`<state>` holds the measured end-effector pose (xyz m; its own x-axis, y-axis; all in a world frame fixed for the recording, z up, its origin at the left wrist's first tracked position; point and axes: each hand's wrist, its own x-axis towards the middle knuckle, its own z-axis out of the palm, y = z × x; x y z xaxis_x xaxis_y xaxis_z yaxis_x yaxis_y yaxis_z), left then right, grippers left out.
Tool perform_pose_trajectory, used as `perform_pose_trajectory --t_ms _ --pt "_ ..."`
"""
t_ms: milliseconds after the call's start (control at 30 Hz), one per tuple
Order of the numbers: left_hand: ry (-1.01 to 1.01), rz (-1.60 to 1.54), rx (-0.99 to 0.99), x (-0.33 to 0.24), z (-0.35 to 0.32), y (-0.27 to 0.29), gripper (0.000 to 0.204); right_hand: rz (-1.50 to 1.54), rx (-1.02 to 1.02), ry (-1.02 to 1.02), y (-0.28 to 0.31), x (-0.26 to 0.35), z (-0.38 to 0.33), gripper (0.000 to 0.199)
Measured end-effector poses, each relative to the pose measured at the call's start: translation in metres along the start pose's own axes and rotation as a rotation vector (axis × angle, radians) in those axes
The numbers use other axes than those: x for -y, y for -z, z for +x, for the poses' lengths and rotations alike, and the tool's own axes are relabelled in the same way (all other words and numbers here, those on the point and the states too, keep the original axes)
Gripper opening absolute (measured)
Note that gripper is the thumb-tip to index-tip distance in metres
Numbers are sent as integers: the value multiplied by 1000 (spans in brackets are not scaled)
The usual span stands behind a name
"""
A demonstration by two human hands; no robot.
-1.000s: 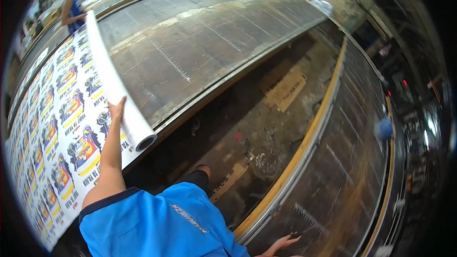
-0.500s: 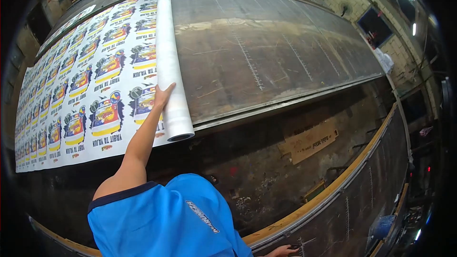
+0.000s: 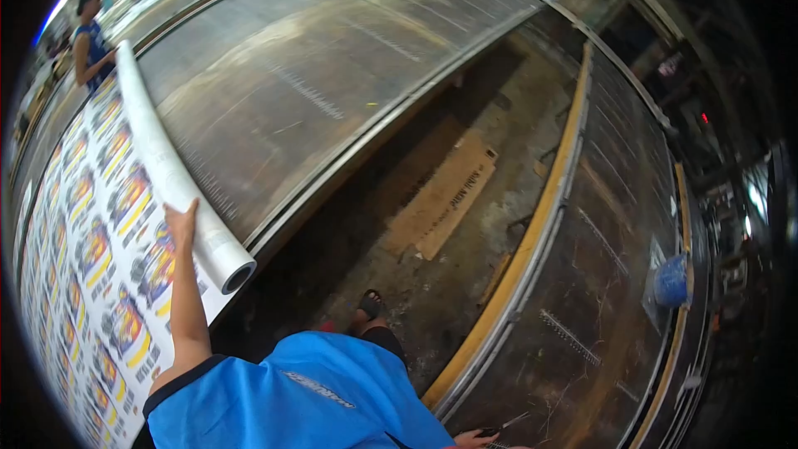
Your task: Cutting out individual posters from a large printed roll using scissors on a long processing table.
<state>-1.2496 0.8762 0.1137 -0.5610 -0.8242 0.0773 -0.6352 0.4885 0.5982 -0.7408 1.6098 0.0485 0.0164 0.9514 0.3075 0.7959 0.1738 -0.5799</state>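
Note:
A long white roll (image 3: 154, 145) lies across a long metal worktable (image 3: 332, 75), at the edge of a printed sheet (image 3: 83, 274) covered in rows of colourful labels. My left hand (image 3: 181, 224) rests flat on the roll close to its open near end, fingers stretched out and pressing on it. My right hand (image 3: 470, 441) shows only at the bottom edge, on the dark table to my right, beside a thin dark tool (image 3: 503, 424). Its fingers are mostly cut off by the frame. Another person (image 3: 87, 41) stands at the far end of the roll.
A second long table with a yellow edge (image 3: 540, 216) runs along my right, with a blue cup (image 3: 672, 280) on it. Between the tables is a dirty floor with a flat piece of cardboard (image 3: 445, 199). My sandalled foot (image 3: 370, 303) stands there.
My view has swung back toward the right. My left hand stays pressed on the roll near its end, and my right hand stays low on the right table.

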Motion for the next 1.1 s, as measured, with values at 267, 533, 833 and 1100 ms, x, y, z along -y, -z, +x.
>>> perform_pose_trajectory --t_ms 267,533,833,1100 --pt "191 -21 107 -139 35 -144 133 407 127 271 -245 240 211 49" --pt "33 -493 68 -319 15 -306 113 316 316 483 -477 472 365 61" --pt "223 -536 209 -518 22 -444 125 -28 151 -75 -606 577 493 61" --pt "140 -460 177 -730 72 -622 131 -336 -56 -139 -633 559 500 61"
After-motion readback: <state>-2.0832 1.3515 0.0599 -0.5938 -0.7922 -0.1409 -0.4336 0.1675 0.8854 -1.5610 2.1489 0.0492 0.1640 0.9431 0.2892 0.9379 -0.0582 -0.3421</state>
